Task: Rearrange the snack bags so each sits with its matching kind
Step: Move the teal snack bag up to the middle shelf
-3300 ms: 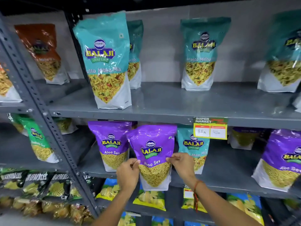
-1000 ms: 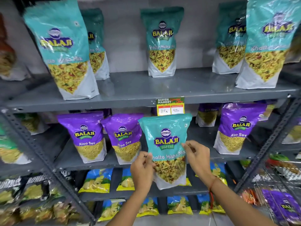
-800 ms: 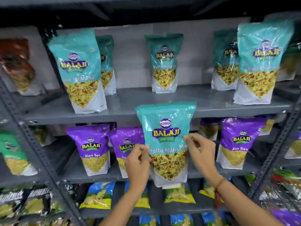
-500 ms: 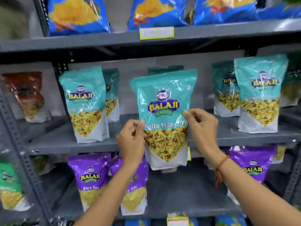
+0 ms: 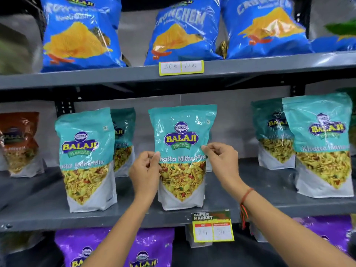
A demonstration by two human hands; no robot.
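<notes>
A teal Khatta Mitha Mix bag (image 5: 182, 143) stands upright on the middle grey shelf (image 5: 260, 207), near its front edge. My left hand (image 5: 144, 171) pinches its left side and my right hand (image 5: 221, 160) pinches its right side, both at mid-height. Matching teal bags stand on the same shelf: one to the left (image 5: 86, 157) with another behind it (image 5: 123, 139), and two to the right (image 5: 319, 143) (image 5: 269, 132). Purple Aloo Sev bags (image 5: 81, 247) (image 5: 150, 249) stand on the shelf below, partly hidden by my arms.
Blue chip bags (image 5: 79, 31) (image 5: 185, 29) (image 5: 264, 26) line the top shelf above a yellow price label (image 5: 181, 67). A brown snack bag (image 5: 19, 143) stands at the far left of the middle shelf. A Super Market price tag (image 5: 212, 228) hangs under the middle shelf's front edge.
I have lifted the teal bag from the lower purple-bag shelf up to the middle shelf, where it now stands between the other teal bags. The view has tilted upward.
</notes>
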